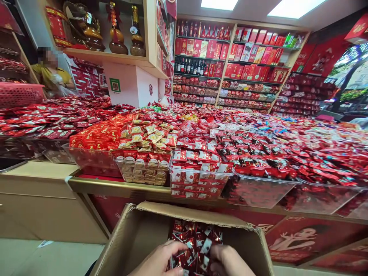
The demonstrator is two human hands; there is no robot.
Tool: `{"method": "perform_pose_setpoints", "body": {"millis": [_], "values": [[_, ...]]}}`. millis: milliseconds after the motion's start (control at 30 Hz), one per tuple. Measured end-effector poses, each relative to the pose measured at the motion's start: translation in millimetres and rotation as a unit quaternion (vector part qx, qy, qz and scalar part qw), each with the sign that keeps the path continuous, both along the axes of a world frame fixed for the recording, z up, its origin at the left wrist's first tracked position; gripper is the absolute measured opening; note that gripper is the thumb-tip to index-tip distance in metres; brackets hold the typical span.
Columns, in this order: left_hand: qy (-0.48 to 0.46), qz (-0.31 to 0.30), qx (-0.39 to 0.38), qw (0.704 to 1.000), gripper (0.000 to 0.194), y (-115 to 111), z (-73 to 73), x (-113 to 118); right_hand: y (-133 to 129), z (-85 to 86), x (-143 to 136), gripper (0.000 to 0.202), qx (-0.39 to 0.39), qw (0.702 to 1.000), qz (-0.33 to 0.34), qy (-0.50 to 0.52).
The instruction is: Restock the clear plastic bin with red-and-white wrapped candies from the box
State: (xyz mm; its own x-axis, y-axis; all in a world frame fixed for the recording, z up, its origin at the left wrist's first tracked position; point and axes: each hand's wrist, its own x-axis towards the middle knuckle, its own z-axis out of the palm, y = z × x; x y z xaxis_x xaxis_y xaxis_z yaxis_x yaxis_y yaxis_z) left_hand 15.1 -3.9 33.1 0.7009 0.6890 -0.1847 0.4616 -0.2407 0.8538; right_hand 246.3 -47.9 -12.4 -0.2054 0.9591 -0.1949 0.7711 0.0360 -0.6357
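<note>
A cardboard box [138, 234] with its top open stands right before me, below the edge of the display counter. Inside it lies a heap of small shiny red wrapped sweets [191, 234] with white patches, gathered in the middle. At the heap's left side is my left hand [163, 258], its thumb and forefinger apart and the fingertips against the wrappers. My right hand [230, 260] reaches in from the right, fingers bent toward the sweets and somewhat blurred. Whether it grips a packet is hidden. The lower part of both hands is cut off by the frame.
Clear plastic bins [261, 188] of wrapped sweets line the counter, among them gold durian packets [143, 153] and white-red packets [198, 176]. A brass-coloured rail [115, 186] runs along the front edge. Shelves with bottles [192, 65] stand behind. A person [53, 74] is at the far left.
</note>
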Motion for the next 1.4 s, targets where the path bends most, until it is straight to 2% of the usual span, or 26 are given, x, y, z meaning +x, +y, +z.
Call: {"method": "perform_pose_setpoints", "body": {"millis": [67,100,167,233,300,400,500,667,767,833,900,967,1000,1033,1067,1133,1167,1233,1267,1333,1400], "values": [[-0.093,0.035,-0.100,0.990,0.054,-2,1.6,11,-3,23.1,-2,0.008,0.017,0.984,-0.060,0.169],[-0.141,0.047,-0.153,0.977,0.060,-4,3.4,18,-3,34.2,-4,0.012,0.018,0.962,-0.090,0.256],[-0.240,0.054,-0.234,0.940,0.067,-7,10.3,32,-4,52.9,-9,0.019,0.006,0.901,-0.140,0.411],[-0.305,0.066,-0.285,0.906,0.060,-10,20.5,44,-3,65.4,-15,0.020,-0.022,0.840,-0.166,0.516],[-0.322,0.097,-0.307,0.890,0.047,-13,30.8,51,-4,71.5,-20,0.020,-0.039,0.810,-0.183,0.556],[-0.333,0.147,-0.307,0.879,0.035,-15,40.2,55,-5,73.3,-26,0.020,-0.028,0.809,-0.204,0.550],[-0.367,0.166,-0.292,0.867,0.028,-14,42.7,54,-6,76.4,-31,0.019,-0.006,0.811,-0.222,0.541],[-0.360,0.177,-0.255,0.880,0.027,-12,45.7,51,-6,86.6,-39,0.020,0.014,0.790,-0.246,0.562],[-0.333,0.182,-0.175,0.908,0.027,-11,47.6,47,-6,86.6,-38,0.019,0.024,0.802,-0.240,0.547],[-0.290,0.194,-0.043,0.936,0.024,-9,47.5,42,-4,85.7,-37,0.021,0.024,0.805,-0.258,0.534],[-0.243,0.170,0.134,0.946,0.025,-6,46.6,34,-2,86.1,-38,0.029,0.003,0.771,-0.271,0.577],[-0.206,0.106,0.295,0.927,0.034,-2,45.6,27,0,88.3,-41,0.043,-0.038,0.714,-0.251,0.653],[-0.190,0.069,0.348,0.916,0.039,-1,45.2,24,0,89.8,-43,0.048,-0.051,0.694,-0.238,0.678],[-0.177,0.040,0.379,0.907,0.043,0,45.1,22,1,91.5,-45,0.052,-0.051,0.686,-0.228,0.689],[-0.171,0.025,0.388,0.905,0.044,1,45.2,20,2,93.4,-46,0.056,-0.041,0.691,-0.224,0.686],[-0.177,0.047,0.347,0.920,0.042,-1,46.0,20,2,97.3,-47,0.064,-0.003,0.713,-0.220,0.666],[-0.189,0.086,0.300,0.931,0.039,-3,46.7,21,3,99.4,-47,0.067,0.017,0.722,-0.217,0.657],[-0.225,0.179,0.156,0.945,0.034,-8,49.0,24,3,103.5,-47,0.067,0.044,0.736,-0.208,0.643],[-0.245,0.211,0.074,0.943,0.036,-10,50.7,25,3,105.3,-47,0.067,0.052,0.742,-0.201,0.637],[-0.288,0.234,-0.057,0.927,0.044,-13,55.3,28,4,107.2,-50,0.064,0.058,0.755,-0.180,0.628],[-0.315,0.222,-0.112,0.916,0.043,-13,61.3,32,5,106.2,-54,0.060,0.060,0.770,-0.153,0.617]]}}
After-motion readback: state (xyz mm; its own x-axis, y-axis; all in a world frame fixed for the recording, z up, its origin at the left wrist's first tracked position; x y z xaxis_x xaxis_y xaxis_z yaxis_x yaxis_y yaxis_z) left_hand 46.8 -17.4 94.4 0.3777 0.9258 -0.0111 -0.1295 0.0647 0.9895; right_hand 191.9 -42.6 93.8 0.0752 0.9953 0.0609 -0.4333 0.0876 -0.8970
